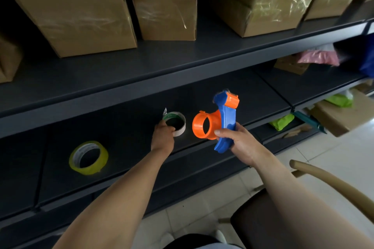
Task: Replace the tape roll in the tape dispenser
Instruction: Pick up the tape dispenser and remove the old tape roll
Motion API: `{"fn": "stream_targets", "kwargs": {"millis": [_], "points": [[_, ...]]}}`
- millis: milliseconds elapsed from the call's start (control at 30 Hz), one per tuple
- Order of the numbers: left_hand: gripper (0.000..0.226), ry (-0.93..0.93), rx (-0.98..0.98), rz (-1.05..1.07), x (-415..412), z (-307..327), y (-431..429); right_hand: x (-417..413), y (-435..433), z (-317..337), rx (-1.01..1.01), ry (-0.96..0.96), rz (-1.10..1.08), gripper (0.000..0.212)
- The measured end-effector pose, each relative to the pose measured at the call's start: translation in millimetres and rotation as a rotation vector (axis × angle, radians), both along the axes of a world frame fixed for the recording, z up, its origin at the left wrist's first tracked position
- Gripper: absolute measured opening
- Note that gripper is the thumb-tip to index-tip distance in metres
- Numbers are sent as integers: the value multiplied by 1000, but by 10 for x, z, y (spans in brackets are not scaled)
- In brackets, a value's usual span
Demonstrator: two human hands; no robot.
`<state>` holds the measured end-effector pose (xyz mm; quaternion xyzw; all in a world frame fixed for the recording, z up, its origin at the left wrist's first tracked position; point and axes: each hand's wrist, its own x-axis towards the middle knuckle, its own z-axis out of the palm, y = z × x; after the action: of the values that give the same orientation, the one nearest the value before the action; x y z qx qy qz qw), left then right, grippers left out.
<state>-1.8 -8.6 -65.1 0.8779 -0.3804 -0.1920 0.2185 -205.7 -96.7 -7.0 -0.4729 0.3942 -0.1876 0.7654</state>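
Note:
My right hand (239, 143) grips the blue handle of a blue and orange tape dispenser (220, 120); its orange hub points left and carries no roll. My left hand (163, 137) pinches the near rim of an empty cardboard tape core (181, 126), white outside and green inside, just above the dark lower shelf (125, 119). A full yellowish tape roll (88, 157) lies tilted on that shelf, to the left of my left hand.
Several taped cardboard boxes (168, 4) stand on the upper shelf. To the right, lower shelves hold a pink bag (319, 57) and green bags (282, 121). A chair with a curved wooden arm (334, 183) is at bottom right over a tiled floor.

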Motion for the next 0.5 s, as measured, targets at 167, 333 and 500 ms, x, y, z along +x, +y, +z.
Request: {"fn": "stream_targets", "kwargs": {"millis": [167, 333, 500], "points": [[40, -91, -31, -6, -18, 68, 64, 20, 39, -32, 45, -72, 37, 34], [29, 31, -294, 90, -36, 332, 186, 170, 125, -28, 91, -177, 93, 33], [25, 113, -480, 242, -59, 633, 423, 391, 270, 7, 56, -191, 157, 41]]}}
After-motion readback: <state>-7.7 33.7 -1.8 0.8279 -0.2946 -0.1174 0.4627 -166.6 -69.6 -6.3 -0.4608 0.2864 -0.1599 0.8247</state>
